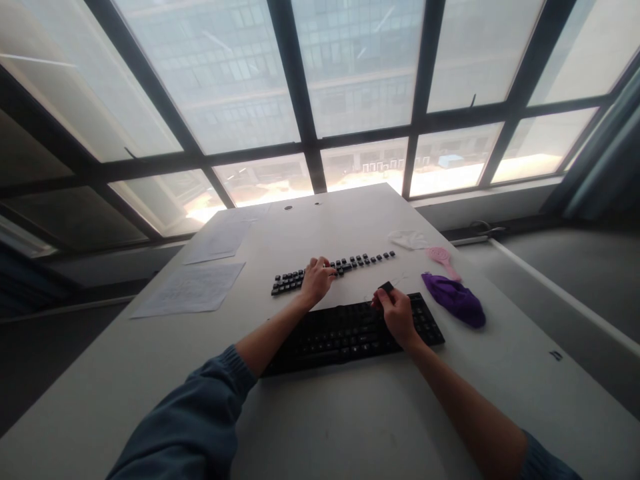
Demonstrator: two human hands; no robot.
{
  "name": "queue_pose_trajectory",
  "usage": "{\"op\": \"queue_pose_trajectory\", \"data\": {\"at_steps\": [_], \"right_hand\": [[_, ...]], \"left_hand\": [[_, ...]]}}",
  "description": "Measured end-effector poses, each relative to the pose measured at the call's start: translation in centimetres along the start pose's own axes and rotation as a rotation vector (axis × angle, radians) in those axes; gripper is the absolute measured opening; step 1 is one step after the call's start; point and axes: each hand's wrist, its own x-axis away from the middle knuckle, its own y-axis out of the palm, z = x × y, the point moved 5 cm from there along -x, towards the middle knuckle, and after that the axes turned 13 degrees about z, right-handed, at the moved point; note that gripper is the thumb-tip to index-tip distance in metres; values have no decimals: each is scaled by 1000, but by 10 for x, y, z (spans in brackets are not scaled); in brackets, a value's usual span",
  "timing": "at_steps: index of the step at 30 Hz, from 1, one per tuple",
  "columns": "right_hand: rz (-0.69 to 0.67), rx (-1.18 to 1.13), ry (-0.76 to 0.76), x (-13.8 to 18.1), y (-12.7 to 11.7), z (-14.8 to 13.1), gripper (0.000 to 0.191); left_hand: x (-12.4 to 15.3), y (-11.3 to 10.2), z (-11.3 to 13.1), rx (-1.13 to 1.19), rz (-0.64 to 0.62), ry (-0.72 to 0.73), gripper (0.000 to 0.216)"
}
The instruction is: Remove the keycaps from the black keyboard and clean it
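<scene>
My left hand [317, 280] reaches over a keyboard to rows of loose black keycaps [286, 283]. Its bent fingers are apart and touch or hover just above the caps; its fingertips partly hide the ones beneath. My right hand [397, 313] is closed round a small black object [386, 287] whose kind I cannot make out, held above the keyboard's right part. The black keyboard [345, 333] lies flat before me, crossed by both forearms. More keycaps [373, 259] run in spaced rows to the right of my left hand.
Right of the keyboard lie a purple cloth item [454, 300], a pink brush-like item [441, 257] and a crumpled clear plastic bag [409, 239]. Paper sheets [193, 290] lie at the left. The white table [320, 413] reaches toward large windows [360, 67].
</scene>
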Motion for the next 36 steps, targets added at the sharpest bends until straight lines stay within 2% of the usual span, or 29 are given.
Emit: {"op": "queue_pose_trajectory", "data": {"at_steps": [18,23,26,29,33,36], "right_hand": [[-10,7,7,0,0,0,36],[-5,0,3,-1,0,0,36],[11,-21,22,-1,0,0,34],[58,-44,33,-1,-3,-1,33],[136,-46,45,-2,-8,-2,34],[149,-38,53,-2,-9,-2,36]], "left_hand": [[-4,4,5,33,3,2,14],[-6,-12,8,73,42,-46,15],[5,-30,28,193,48,-54,18],[33,-45,64,382,-24,-31,15],[72,-42,104,505,-154,-14,17],[82,-31,113,525,-159,-50,21]]}}
